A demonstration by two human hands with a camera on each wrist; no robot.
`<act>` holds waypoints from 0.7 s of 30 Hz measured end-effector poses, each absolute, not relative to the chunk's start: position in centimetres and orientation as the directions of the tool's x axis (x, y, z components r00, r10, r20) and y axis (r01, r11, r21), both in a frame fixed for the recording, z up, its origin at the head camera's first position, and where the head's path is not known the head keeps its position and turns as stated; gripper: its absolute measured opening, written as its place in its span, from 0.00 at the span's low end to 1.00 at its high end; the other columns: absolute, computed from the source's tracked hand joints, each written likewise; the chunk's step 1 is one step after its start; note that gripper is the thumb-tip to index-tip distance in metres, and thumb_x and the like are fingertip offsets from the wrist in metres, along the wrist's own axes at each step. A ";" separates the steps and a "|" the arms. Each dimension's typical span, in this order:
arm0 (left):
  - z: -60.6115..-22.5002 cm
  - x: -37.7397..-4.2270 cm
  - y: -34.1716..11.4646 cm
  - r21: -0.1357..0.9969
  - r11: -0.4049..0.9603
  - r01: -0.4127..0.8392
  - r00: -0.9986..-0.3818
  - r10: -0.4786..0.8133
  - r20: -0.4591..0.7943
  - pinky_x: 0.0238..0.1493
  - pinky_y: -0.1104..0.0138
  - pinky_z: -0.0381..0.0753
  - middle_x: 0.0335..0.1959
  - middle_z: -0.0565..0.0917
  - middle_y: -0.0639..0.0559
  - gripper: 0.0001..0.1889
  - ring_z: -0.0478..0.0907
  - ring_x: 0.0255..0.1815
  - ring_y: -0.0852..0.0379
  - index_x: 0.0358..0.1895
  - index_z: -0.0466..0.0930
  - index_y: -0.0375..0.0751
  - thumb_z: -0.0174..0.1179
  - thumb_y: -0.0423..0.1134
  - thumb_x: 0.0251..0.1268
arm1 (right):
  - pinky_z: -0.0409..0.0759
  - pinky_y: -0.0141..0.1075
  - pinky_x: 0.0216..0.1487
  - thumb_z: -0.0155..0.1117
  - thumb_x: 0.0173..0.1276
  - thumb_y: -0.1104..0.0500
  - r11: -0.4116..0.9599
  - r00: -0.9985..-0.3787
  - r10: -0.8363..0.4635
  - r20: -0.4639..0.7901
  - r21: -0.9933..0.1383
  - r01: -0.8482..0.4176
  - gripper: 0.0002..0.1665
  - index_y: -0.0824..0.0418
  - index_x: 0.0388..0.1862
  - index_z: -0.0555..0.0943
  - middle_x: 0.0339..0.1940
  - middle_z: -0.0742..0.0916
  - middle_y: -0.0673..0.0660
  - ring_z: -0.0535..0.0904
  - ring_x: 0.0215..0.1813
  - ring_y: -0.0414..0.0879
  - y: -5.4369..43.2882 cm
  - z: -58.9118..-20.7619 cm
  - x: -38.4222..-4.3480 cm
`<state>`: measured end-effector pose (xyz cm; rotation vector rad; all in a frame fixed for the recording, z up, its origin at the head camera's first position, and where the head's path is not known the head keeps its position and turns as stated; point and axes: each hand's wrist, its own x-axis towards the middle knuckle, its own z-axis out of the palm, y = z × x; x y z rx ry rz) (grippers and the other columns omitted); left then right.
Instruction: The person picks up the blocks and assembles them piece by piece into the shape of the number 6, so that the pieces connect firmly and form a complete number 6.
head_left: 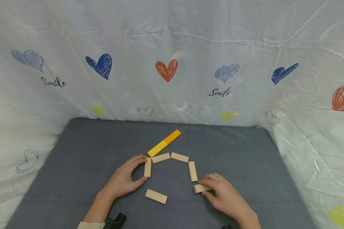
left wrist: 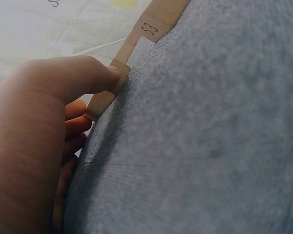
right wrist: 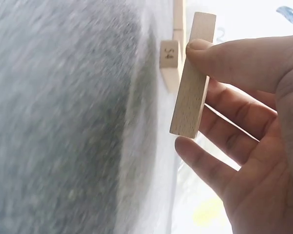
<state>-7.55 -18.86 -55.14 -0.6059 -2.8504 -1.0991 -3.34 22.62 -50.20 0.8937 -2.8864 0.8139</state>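
Observation:
My left hand (head_left: 124, 178) spans a plain wooden block (head_left: 147, 167) at the left end of a curved row, its thumb at the near end and fingertips at the far end. In the left wrist view the thumb touches a block. My right hand (head_left: 223, 194) pinches another wooden block (right wrist: 191, 92) between thumb and fingers, just below the row's right end. Three more blocks complete the visible curve: one wooden block (head_left: 161, 158) slanting up, a second wooden block (head_left: 179, 157) slanting down, and a third wooden block (head_left: 193, 171) nearly lengthwise.
A loose wooden block (head_left: 156, 196) lies between the hands, nearer the front. Behind the curve, a yellow block (head_left: 157, 148) and an orange-yellow block (head_left: 172, 136) form a diagonal line. The grey table (head_left: 240, 152) meets a white cloth (head_left: 189, 41) printed with hearts.

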 end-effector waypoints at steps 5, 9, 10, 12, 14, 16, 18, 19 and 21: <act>-55.2 -7.5 -18.9 0.637 0.679 0.365 -0.925 0.344 0.163 0.74 0.38 0.76 0.81 0.73 0.53 0.36 0.67 0.84 0.45 0.76 0.78 0.55 0.80 0.51 0.66 | 0.87 0.42 0.56 0.85 0.64 0.63 0.680 -0.816 -0.552 0.173 -0.473 -0.560 0.22 0.50 0.56 0.91 0.53 0.87 0.39 0.81 0.55 0.37 21.6 -50.0 -3.5; -55.3 -7.5 -19.0 0.636 0.679 0.367 -0.924 0.345 0.166 0.74 0.38 0.76 0.81 0.73 0.53 0.36 0.67 0.83 0.45 0.76 0.78 0.55 0.80 0.51 0.66 | 0.87 0.43 0.58 0.84 0.66 0.63 0.662 -0.806 -0.572 0.152 -0.495 -0.563 0.22 0.51 0.58 0.91 0.56 0.87 0.41 0.82 0.56 0.39 20.7 -49.8 -3.6; -55.3 -7.5 -19.0 0.635 0.680 0.367 -0.924 0.344 0.165 0.75 0.38 0.76 0.81 0.73 0.53 0.36 0.67 0.84 0.45 0.76 0.78 0.55 0.80 0.51 0.66 | 0.87 0.43 0.59 0.83 0.67 0.63 0.656 -0.804 -0.576 0.150 -0.503 -0.563 0.22 0.52 0.58 0.91 0.56 0.87 0.41 0.82 0.57 0.39 20.6 -49.8 -3.6; -55.3 -7.5 -19.0 0.636 0.680 0.365 -0.925 0.343 0.164 0.75 0.38 0.75 0.81 0.73 0.53 0.36 0.67 0.84 0.45 0.76 0.78 0.56 0.80 0.51 0.66 | 0.87 0.43 0.59 0.82 0.68 0.63 0.644 -0.798 -0.586 0.143 -0.516 -0.565 0.21 0.51 0.59 0.91 0.57 0.87 0.40 0.82 0.57 0.39 20.2 -49.9 -3.7; -55.3 -7.5 -19.0 0.636 0.681 0.362 -0.926 0.342 0.161 0.75 0.38 0.75 0.81 0.73 0.53 0.36 0.67 0.84 0.45 0.76 0.78 0.56 0.80 0.51 0.66 | 0.87 0.41 0.58 0.82 0.69 0.62 0.631 -0.791 -0.595 0.141 -0.527 -0.569 0.21 0.51 0.59 0.91 0.57 0.86 0.40 0.81 0.57 0.38 19.9 -50.0 -3.8; -55.3 -7.5 -19.0 0.633 0.683 0.364 -0.925 0.343 0.161 0.75 0.38 0.75 0.81 0.72 0.54 0.36 0.67 0.84 0.46 0.76 0.78 0.56 0.80 0.51 0.66 | 0.87 0.40 0.58 0.81 0.70 0.61 0.622 -0.786 -0.603 0.134 -0.538 -0.569 0.20 0.51 0.58 0.91 0.57 0.86 0.39 0.81 0.57 0.37 19.6 -50.1 -3.9; -55.3 -7.6 -18.9 0.629 0.685 0.366 -0.924 0.345 0.162 0.74 0.38 0.76 0.81 0.72 0.54 0.36 0.67 0.84 0.45 0.77 0.78 0.56 0.80 0.52 0.66 | 0.87 0.39 0.58 0.81 0.70 0.61 0.612 -0.779 -0.614 0.130 -0.545 -0.573 0.19 0.51 0.58 0.91 0.56 0.86 0.39 0.80 0.57 0.37 19.3 -50.2 -4.0; -55.3 -7.6 -18.9 0.628 0.686 0.367 -0.924 0.346 0.163 0.74 0.38 0.76 0.81 0.72 0.53 0.36 0.67 0.84 0.45 0.77 0.78 0.56 0.80 0.52 0.67 | 0.87 0.39 0.58 0.81 0.70 0.61 0.608 -0.775 -0.619 0.129 -0.547 -0.576 0.19 0.51 0.58 0.91 0.56 0.86 0.39 0.80 0.57 0.37 19.1 -50.2 -4.1; -55.3 -7.6 -18.9 0.629 0.684 0.369 -0.923 0.346 0.165 0.74 0.38 0.76 0.81 0.72 0.53 0.36 0.67 0.83 0.45 0.76 0.78 0.55 0.80 0.51 0.67 | 0.86 0.39 0.58 0.81 0.70 0.61 0.599 -0.767 -0.629 0.125 -0.551 -0.581 0.19 0.52 0.59 0.91 0.56 0.85 0.39 0.80 0.56 0.37 18.8 -50.3 -4.2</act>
